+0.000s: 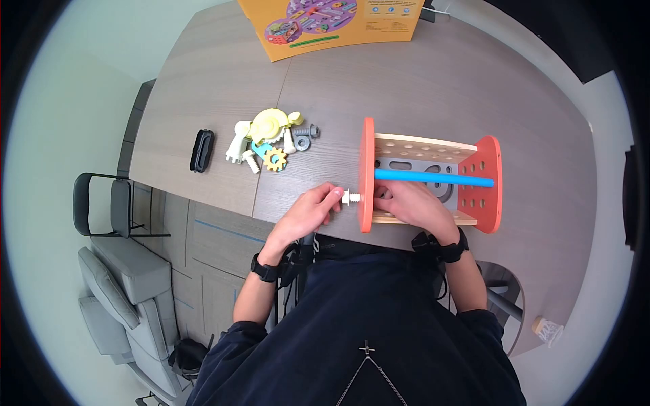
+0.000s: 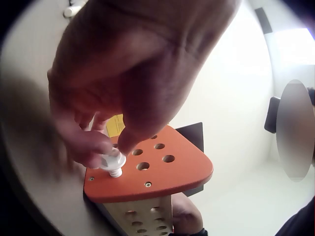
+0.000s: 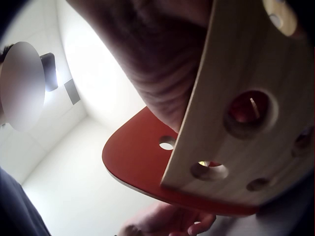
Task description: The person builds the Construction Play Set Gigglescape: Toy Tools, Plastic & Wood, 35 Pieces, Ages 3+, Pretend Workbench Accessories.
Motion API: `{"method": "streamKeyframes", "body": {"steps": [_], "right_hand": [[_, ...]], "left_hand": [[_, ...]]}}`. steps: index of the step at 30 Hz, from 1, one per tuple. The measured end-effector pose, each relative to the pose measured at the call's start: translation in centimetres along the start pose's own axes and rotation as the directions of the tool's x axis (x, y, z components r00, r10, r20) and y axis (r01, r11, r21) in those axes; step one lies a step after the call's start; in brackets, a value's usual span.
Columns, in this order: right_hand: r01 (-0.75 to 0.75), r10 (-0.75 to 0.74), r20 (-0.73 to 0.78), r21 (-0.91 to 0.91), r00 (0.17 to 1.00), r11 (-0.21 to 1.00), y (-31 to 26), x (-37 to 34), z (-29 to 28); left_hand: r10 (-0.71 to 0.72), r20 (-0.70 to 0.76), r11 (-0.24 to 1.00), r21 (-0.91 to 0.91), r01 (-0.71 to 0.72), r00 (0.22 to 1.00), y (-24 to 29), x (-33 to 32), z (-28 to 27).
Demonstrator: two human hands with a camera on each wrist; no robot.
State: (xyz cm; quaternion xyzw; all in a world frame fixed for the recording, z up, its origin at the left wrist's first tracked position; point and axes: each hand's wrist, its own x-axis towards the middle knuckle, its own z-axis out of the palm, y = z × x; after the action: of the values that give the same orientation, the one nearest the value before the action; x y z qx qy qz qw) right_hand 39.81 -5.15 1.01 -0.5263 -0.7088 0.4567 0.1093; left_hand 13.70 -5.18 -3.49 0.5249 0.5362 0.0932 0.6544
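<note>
A toy toolbox with orange end panels (image 1: pixel 367 152), pale wooden perforated sides (image 1: pixel 423 146) and a blue rod handle (image 1: pixel 433 178) stands before me. My left hand (image 1: pixel 305 215) pinches the head of a white plastic bolt (image 2: pixel 113 163) between thumb and fingers. The bolt's threaded end is at the left orange panel, close to its holes, as the left wrist view shows. My right hand (image 1: pixel 420 204) reaches inside the box under the blue rod, its fingers near that panel's inner face. The wooden side (image 3: pixel 216 123) hides those fingers in the right wrist view; I cannot tell whether they hold anything.
Left of the box lies a pile of toy parts: a yellow-green piece (image 1: pixel 269 124), a yellow gear (image 1: pixel 275 160), a grey bolt (image 1: pixel 308 131) and a pale screw (image 1: pixel 251 162). Farther left is a black case (image 1: pixel 202 150). A yellow printed box (image 1: pixel 332 27) stands at the back.
</note>
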Motion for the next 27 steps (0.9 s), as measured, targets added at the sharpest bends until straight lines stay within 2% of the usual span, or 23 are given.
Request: {"method": "streamKeyframes", "body": {"steps": [3,6,9,12,15,18,21,24,27], "right_hand": [[0.007,-0.008,-0.017,-0.019,1.000,1.000,-0.1,-0.1,0.0],[-0.005,0.005,-0.013,-0.030,1.000,1.000,-0.4,-0.1,-0.1],[-0.020,0.020,-0.003,-0.036,1.000,0.999,-0.6,-0.1,-0.3],[-0.015,0.015,-0.008,-0.035,1.000,0.999,-0.5,-0.1,-0.2],[-0.013,0.012,-0.012,-0.040,1.000,0.999,-0.4,-0.1,-0.1],[-0.013,0.013,-0.010,-0.049,1.000,0.999,-0.5,-0.1,-0.2],[-0.005,0.004,-0.013,-0.044,1.000,0.999,-0.3,-0.1,-0.1],[-0.006,0.005,-0.001,-0.043,1.000,0.999,0.0,0.0,-0.1],[-0.007,0.008,0.010,-0.075,1.000,0.997,0.1,0.0,0.0]], "left_hand": [[-0.016,0.078,0.997,0.072,0.010,0.997,-1.0,0.7,-0.2],[0.154,0.021,0.988,0.024,-0.154,0.988,-0.1,-0.5,0.4],[0.244,-0.052,0.970,-0.006,-0.245,0.968,1.1,-1.4,1.0],[0.084,-0.037,0.996,-0.010,-0.084,0.996,0.6,-0.8,0.6],[0.011,0.027,0.997,0.079,-0.013,1.000,-0.4,0.3,0.2],[0.084,0.050,0.994,0.069,-0.087,0.995,-0.1,-0.4,0.3],[0.239,-0.054,0.970,-0.028,-0.241,0.969,0.7,-1.3,1.1],[0.231,-0.068,0.973,-0.011,-0.232,0.971,0.2,-0.9,1.0],[0.039,-0.011,0.997,0.065,-0.038,0.999,0.0,0.0,0.5]]}}
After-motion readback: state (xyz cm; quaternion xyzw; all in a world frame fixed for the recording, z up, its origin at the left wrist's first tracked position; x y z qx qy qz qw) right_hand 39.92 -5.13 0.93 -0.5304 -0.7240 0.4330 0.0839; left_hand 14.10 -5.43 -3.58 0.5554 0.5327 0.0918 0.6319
